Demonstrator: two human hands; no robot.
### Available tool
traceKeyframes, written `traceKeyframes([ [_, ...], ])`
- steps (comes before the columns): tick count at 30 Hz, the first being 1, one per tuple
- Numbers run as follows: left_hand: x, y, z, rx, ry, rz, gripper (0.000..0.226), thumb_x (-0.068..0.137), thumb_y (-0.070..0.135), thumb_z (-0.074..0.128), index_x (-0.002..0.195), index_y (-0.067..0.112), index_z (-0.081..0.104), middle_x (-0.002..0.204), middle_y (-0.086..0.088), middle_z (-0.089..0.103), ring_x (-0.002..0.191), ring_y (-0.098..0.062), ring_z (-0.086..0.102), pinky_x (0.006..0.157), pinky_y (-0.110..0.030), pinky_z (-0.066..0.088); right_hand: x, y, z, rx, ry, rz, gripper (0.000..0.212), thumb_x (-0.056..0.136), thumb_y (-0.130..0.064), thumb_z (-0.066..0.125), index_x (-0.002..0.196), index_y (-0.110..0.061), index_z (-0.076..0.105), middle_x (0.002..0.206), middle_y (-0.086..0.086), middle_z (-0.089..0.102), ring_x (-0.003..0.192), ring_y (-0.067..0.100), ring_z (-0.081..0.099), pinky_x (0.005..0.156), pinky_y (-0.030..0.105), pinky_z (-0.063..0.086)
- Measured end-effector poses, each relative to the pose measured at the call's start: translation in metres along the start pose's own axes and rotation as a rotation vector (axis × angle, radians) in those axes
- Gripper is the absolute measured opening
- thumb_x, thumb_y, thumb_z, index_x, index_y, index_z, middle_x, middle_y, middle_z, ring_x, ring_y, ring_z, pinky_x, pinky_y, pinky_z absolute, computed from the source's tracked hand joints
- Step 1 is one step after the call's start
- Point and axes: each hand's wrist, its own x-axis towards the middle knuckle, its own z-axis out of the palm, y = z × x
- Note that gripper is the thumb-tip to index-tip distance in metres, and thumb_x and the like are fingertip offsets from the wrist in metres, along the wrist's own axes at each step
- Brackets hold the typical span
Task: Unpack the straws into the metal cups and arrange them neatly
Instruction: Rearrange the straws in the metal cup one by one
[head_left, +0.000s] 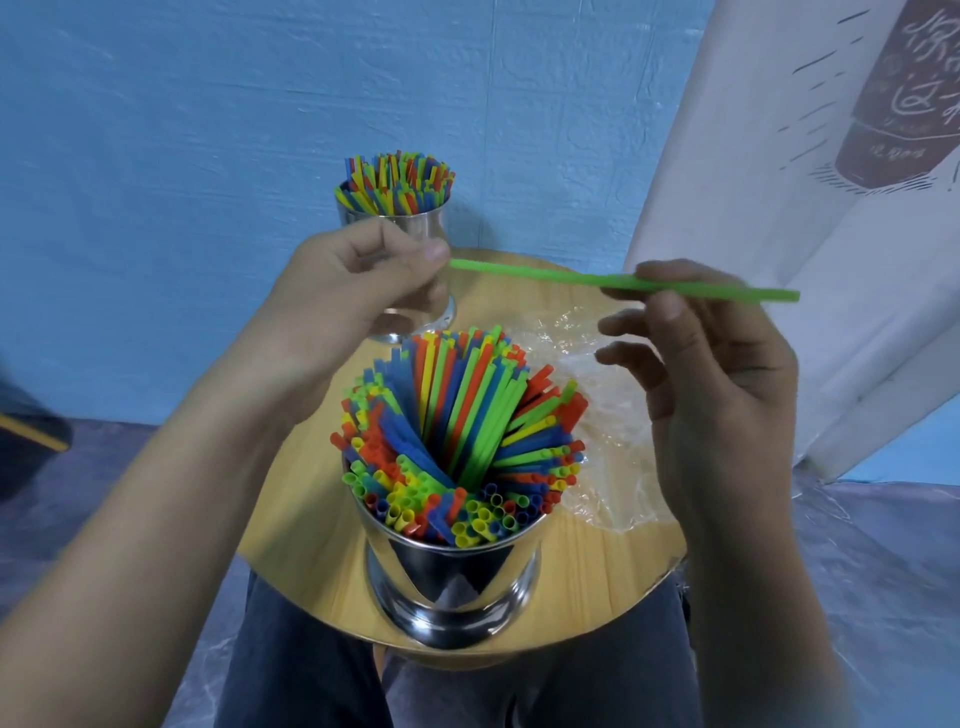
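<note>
Both cups are packed w/ straws (457, 415); the step in hand looks like placing a last loose one. Left hand (353, 280) pinches one end of the green straw (545, 275) btw thumb & forefinger, other fingers curled. Right hand (717, 384) pinches it further along, remaining fingers spread loose. The straw is held roughly level above the table (291, 499), over the clear wrapper (613, 441), btw far cup (415, 228) & near cup (452, 582). Next, prob.: release one end, tip it upright, slide it into a gap in the near cup, whose straws fan unevenly & want squaring.
</note>
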Motion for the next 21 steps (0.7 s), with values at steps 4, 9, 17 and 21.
traceKeyframes([
  [4,-0.002,0.0,-0.005,0.224,-0.264,0.01,0.037,0.079,0.053,0.078,0.111,0.034,0.072,0.107,0.005,0.077,0.104,-0.011,0.072,0.096,-0.035,0.052,0.002,-0.005,-0.003,-0.031,0.08,-0.013,0.012,0.108,-0.015,0.046,0.102,-0.01,0.055,0.096,0.004,0.076,0.087,0.025,0.07,0.073,0.033,0.055],
  [9,-0.005,0.008,0.0,0.42,-0.534,-0.073,0.05,0.08,0.041,0.085,0.125,0.045,0.065,0.117,0.024,0.072,0.108,0.004,0.068,0.096,-0.027,0.054,0.001,-0.001,-0.002,-0.231,0.029,-0.036,0.013,0.109,-0.006,0.042,0.105,-0.006,0.054,0.087,0.005,0.074,0.087,0.028,0.071,0.072,0.037,0.059],
  [17,-0.005,0.005,0.002,0.336,-0.459,-0.052,0.025,0.09,0.015,0.075,0.111,0.028,0.073,0.107,0.009,0.078,0.098,-0.012,0.075,0.093,-0.042,0.058,0.0,0.007,0.004,-0.365,-0.12,0.04,0.012,0.106,-0.004,0.049,0.105,-0.01,0.06,0.087,0.003,0.074,0.084,0.022,0.072,0.075,0.035,0.06],
  [21,-0.005,0.003,0.002,0.333,-0.442,-0.051,0.026,0.093,0.012,0.072,0.111,0.03,0.074,0.104,0.01,0.079,0.095,-0.011,0.076,0.091,-0.042,0.06,0.001,0.009,0.005,-0.388,-0.16,0.083,0.012,0.1,-0.006,0.061,0.111,-0.011,0.063,0.088,0.002,0.072,0.085,0.02,0.071,0.074,0.029,0.058],
])
